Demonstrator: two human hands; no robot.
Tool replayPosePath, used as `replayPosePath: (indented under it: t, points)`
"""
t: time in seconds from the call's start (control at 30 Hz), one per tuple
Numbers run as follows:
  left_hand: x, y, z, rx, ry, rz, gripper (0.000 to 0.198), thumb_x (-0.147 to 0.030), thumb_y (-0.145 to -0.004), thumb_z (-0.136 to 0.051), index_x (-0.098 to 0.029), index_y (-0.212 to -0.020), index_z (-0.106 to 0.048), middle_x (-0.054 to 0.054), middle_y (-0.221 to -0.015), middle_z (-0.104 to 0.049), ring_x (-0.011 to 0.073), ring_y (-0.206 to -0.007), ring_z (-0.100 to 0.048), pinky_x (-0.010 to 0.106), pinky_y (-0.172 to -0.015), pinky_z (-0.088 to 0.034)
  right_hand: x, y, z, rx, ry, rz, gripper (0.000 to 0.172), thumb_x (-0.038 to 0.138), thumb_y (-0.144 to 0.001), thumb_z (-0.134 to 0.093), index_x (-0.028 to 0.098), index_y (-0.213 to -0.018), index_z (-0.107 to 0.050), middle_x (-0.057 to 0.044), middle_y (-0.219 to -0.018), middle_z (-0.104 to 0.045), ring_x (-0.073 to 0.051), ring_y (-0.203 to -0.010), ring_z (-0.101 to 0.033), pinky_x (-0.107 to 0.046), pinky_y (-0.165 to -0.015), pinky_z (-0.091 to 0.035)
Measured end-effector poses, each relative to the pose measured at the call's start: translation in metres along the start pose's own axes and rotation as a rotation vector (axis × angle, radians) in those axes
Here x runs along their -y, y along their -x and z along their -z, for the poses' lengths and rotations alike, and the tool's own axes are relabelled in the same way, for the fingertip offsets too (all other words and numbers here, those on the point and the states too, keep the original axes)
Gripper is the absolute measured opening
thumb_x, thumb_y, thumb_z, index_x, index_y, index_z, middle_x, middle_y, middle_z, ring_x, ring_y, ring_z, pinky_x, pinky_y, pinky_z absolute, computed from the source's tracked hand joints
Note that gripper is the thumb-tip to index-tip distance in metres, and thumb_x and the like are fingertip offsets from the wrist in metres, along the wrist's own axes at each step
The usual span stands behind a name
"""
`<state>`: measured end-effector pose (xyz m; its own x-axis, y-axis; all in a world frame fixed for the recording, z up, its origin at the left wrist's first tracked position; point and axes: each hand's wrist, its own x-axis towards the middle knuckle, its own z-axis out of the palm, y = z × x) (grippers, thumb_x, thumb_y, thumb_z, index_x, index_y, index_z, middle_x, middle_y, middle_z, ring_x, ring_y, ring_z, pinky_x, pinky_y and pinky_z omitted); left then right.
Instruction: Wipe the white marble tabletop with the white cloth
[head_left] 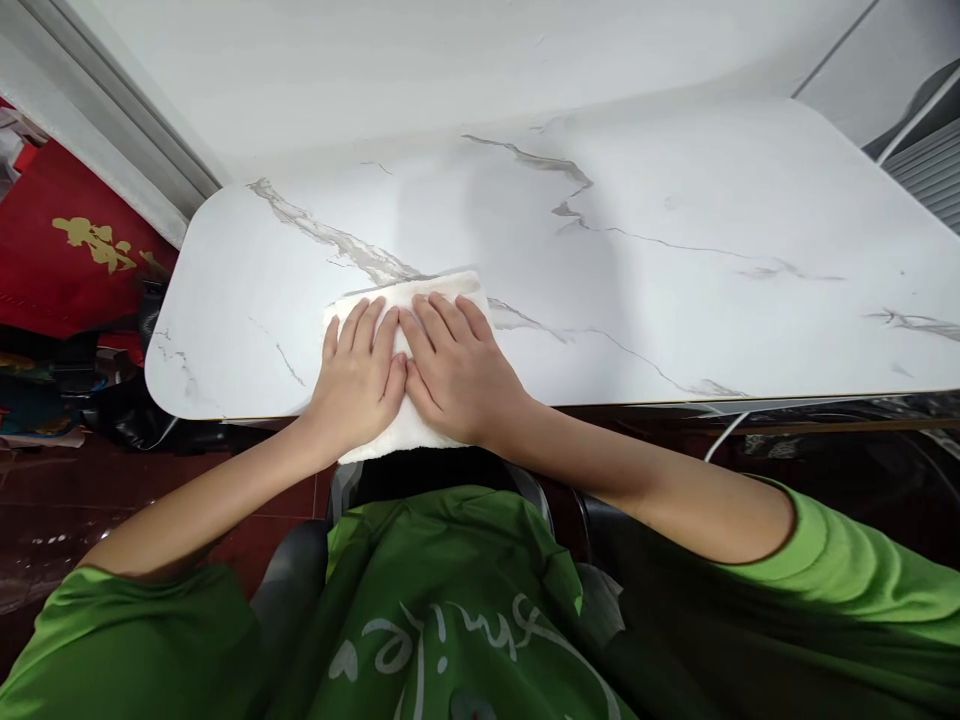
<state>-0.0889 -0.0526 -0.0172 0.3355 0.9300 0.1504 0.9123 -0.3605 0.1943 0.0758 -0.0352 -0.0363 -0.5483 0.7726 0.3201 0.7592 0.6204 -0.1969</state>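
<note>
A folded white towel lies at the near edge of a white marble-patterned table, its near end hanging slightly over the edge. My left hand rests flat on the towel's left part, fingers stretched out. Beside it, touching it, my right hand lies flat on the towel's right part with its fingers extended. Neither hand grips anything; both press down on the cloth. Most of the towel is hidden under the hands.
A white wall rises behind the table. Left of the table stand a red cloth with gold print and dark clutter on a dark red floor. A black chair is under me. Cables hang below the table's right side.
</note>
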Motion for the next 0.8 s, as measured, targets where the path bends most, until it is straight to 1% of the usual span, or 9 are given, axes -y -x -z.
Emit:
replayPosePath:
  t: [0.1,0.2,0.33,0.47,0.53,0.6,0.7,0.8]
  points:
    - [0.002,-0.001,0.0,-0.004,0.014,-0.003,0.047,-0.031,-0.105,-0.031,-0.017,-0.149,-0.04,0.016,-0.16,-0.042,0.0308,-0.152,-0.033,0.056,-0.125,-0.025,0.0,-0.003,0.0,0.007,0.014,0.003,0.057,0.03,-0.101,-0.028,0.001,-0.147,-0.048,-0.024,-0.152,-0.049,-0.037,-0.143,-0.041,-0.058,-0.119,-0.028]
    - [0.004,-0.002,0.0,-0.003,0.017,-0.007,0.048,-0.032,-0.105,-0.03,-0.016,-0.149,-0.04,0.016,-0.16,-0.042,0.031,-0.152,-0.033,0.056,-0.125,-0.025,0.0,-0.005,0.0,0.001,0.026,0.007,0.057,0.028,-0.101,-0.026,0.0,-0.145,-0.049,-0.024,-0.151,-0.049,-0.038,-0.142,-0.041,-0.058,-0.118,-0.029]
    - [0.008,-0.006,-0.001,-0.007,0.021,-0.007,0.048,-0.034,-0.105,-0.03,-0.016,-0.148,-0.041,0.017,-0.159,-0.042,0.0319,-0.152,-0.033,0.056,-0.125,-0.025,-0.003,-0.01,-0.003,-0.001,0.013,0.022,0.058,0.028,-0.1,-0.027,0.001,-0.147,-0.047,-0.025,-0.15,-0.05,-0.039,-0.141,-0.041,-0.061,-0.116,-0.029]
    - [0.018,-0.015,-0.004,-0.027,0.038,-0.001,0.048,-0.038,-0.106,-0.029,-0.019,-0.148,-0.041,0.014,-0.159,-0.043,0.0311,-0.151,-0.033,0.055,-0.125,-0.025,-0.009,-0.022,-0.008,0.004,-0.007,0.037,0.058,0.028,-0.099,-0.025,0.003,-0.146,-0.047,-0.024,-0.149,-0.05,-0.038,-0.14,-0.041,-0.062,-0.115,-0.029]
    - [0.025,-0.023,-0.006,-0.033,0.045,0.011,0.048,-0.039,-0.106,-0.03,-0.021,-0.148,-0.041,0.013,-0.158,-0.044,0.0313,-0.151,-0.033,0.055,-0.125,-0.025,-0.014,-0.033,-0.01,0.021,-0.01,0.034,0.058,0.028,-0.099,-0.024,0.004,-0.146,-0.048,-0.023,-0.149,-0.05,-0.037,-0.14,-0.041,-0.06,-0.115,-0.029]
    - [0.034,-0.035,-0.007,-0.037,0.055,0.032,0.047,-0.041,-0.106,-0.031,-0.023,-0.148,-0.043,0.012,-0.158,-0.044,0.0314,-0.151,-0.034,0.055,-0.125,-0.026,-0.019,-0.046,-0.012,0.036,-0.016,0.023,0.057,0.029,-0.1,-0.023,0.008,-0.147,-0.047,-0.02,-0.149,-0.05,-0.036,-0.139,-0.042,-0.059,-0.116,-0.029]
    - [0.049,-0.056,-0.008,-0.052,0.082,0.063,0.047,-0.048,-0.104,-0.034,-0.028,-0.146,-0.046,0.009,-0.156,-0.047,0.0303,-0.15,-0.036,0.053,-0.126,-0.025,-0.028,-0.068,-0.016,0.053,-0.034,0.01,0.056,0.032,-0.101,-0.021,0.016,-0.148,-0.046,-0.016,-0.147,-0.052,-0.033,-0.138,-0.043,-0.058,-0.117,-0.028]
    - [0.064,-0.078,-0.01,-0.065,0.12,0.069,0.048,-0.055,-0.102,-0.038,-0.034,-0.143,-0.048,0.006,-0.152,-0.051,0.0289,-0.149,-0.037,0.052,-0.126,-0.025,-0.04,-0.09,-0.022,0.064,-0.054,0.012,0.055,0.035,-0.103,-0.018,0.019,-0.147,-0.046,-0.015,-0.143,-0.054,-0.032,-0.135,-0.044,-0.056,-0.117,-0.028]
